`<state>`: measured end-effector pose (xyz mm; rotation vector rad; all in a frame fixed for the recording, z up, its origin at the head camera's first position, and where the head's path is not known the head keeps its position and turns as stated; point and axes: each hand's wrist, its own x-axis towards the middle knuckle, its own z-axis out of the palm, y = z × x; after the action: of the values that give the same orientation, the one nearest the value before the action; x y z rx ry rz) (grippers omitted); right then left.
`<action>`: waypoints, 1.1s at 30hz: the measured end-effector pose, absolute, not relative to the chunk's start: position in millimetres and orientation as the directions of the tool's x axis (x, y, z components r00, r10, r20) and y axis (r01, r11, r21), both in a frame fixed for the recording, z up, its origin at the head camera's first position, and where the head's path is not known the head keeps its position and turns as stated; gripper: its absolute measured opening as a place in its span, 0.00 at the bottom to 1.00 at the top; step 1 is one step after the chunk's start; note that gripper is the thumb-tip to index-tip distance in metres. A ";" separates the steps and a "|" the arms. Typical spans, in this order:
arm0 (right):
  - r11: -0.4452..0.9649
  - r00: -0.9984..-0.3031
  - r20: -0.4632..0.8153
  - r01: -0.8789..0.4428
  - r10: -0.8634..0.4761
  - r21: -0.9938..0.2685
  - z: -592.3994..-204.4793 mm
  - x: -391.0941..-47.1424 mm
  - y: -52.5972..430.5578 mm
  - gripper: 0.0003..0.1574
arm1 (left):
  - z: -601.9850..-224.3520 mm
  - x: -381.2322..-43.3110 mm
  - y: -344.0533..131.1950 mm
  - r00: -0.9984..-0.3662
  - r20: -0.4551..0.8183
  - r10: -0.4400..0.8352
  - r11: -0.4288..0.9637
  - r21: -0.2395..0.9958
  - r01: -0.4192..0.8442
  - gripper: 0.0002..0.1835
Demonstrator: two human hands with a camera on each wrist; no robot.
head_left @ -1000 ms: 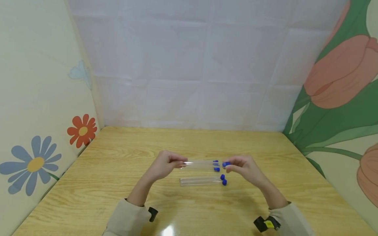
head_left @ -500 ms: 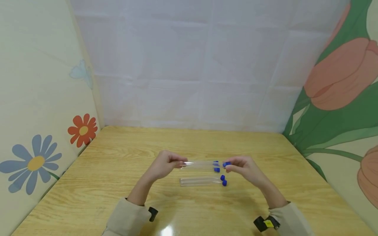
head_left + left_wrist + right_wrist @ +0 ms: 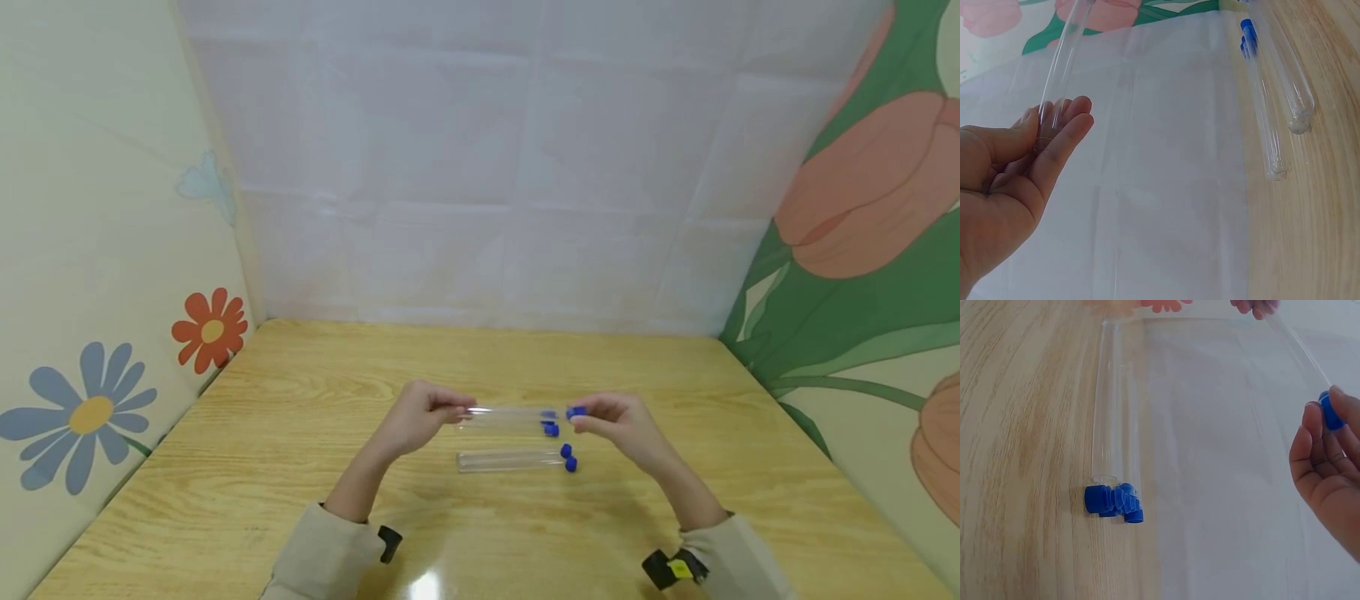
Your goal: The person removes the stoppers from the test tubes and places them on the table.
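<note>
My left hand [image 3: 420,417] holds a clear test tube [image 3: 510,414] near its rounded end, thumb on one side and fingers on the other. The tube lies roughly level above the table and points right. My right hand [image 3: 618,425] pinches a blue stopper [image 3: 576,412] between thumb and fingers. In the right wrist view that blue stopper [image 3: 1332,412] sits right at the tube's open end, partly hidden by the thumb. Below, more clear test tubes [image 3: 510,461] rest side by side on the table, with blue stoppers [image 3: 572,464] at their right ends.
Further blue stoppers [image 3: 551,430] show just behind the resting tubes, overlapped by the held tube. The wood-grain table [image 3: 337,358] meets a white cloth [image 3: 480,183] at the back. Flower-printed panels [image 3: 90,250] stand at both sides.
Both hands have risen very slightly with the tube and the stopper. The stopper has straightened a little in the right fingers. The tubes on the table have not moved.
</note>
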<state>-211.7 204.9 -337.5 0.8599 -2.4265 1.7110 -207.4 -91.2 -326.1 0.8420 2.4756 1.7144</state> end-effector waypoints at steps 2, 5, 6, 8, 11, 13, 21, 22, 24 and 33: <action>0.231 -0.842 0.363 -0.475 -0.399 -0.849 -337.4 -211.2 204.0 0.10 | -325.9 -207.5 -91.4 -0.852 0.293 0.434 0.253 0.868 0.427 0.10; 0.234 -0.842 0.386 -0.490 -0.377 -0.840 -337.8 -210.5 202.5 0.08 | -326.1 -207.7 -91.9 -0.849 0.302 0.434 0.252 0.864 0.436 0.10; 0.235 -0.842 0.392 -0.493 -0.370 -0.838 -338.0 -210.4 202.1 0.08 | -326.1 -208.0 -92.0 -0.849 0.304 0.432 0.253 0.863 0.438 0.10; 0.238 -0.843 0.401 -0.498 -0.359 -0.834 -338.4 -210.3 201.5 0.08 | -326.7 -208.8 -92.2 -0.852 0.302 0.428 0.256 0.863 0.435 0.10; 0.243 -0.843 0.404 -0.501 -0.355 -0.831 -338.8 -210.7 201.7 0.08 | -328.1 -209.9 -92.3 -0.858 0.290 0.425 0.253 0.872 0.420 0.10; 0.241 -0.845 0.399 -0.495 -0.355 -0.835 -338.9 -211.2 202.9 0.08 | -328.6 -210.3 -92.8 -0.861 0.286 0.421 0.244 0.878 0.411 0.10; 0.224 -0.845 0.394 -0.489 -0.362 -0.843 -339.9 -214.1 209.3 0.10 | -327.3 -210.2 -96.8 -0.867 0.288 0.407 0.232 0.885 0.403 0.10; 0.228 -0.846 0.392 -0.488 -0.362 -0.843 -340.0 -214.3 209.4 0.10 | -327.3 -210.4 -97.0 -0.865 0.290 0.409 0.232 0.884 0.406 0.10; 0.236 -0.845 0.394 -0.492 -0.361 -0.838 -340.0 -214.3 209.0 0.11 | -327.4 -210.5 -96.8 -0.865 0.292 0.409 0.236 0.882 0.409 0.10; 0.198 -0.849 0.366 -0.461 -0.381 -0.865 -339.8 -214.9 207.6 0.14 | -329.0 -211.3 -95.8 -0.871 0.293 0.394 0.266 0.871 0.414 0.10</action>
<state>-214.9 207.6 -339.8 0.8367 -2.3757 1.7569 -211.3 -95.8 -329.0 0.8017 2.5135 1.7384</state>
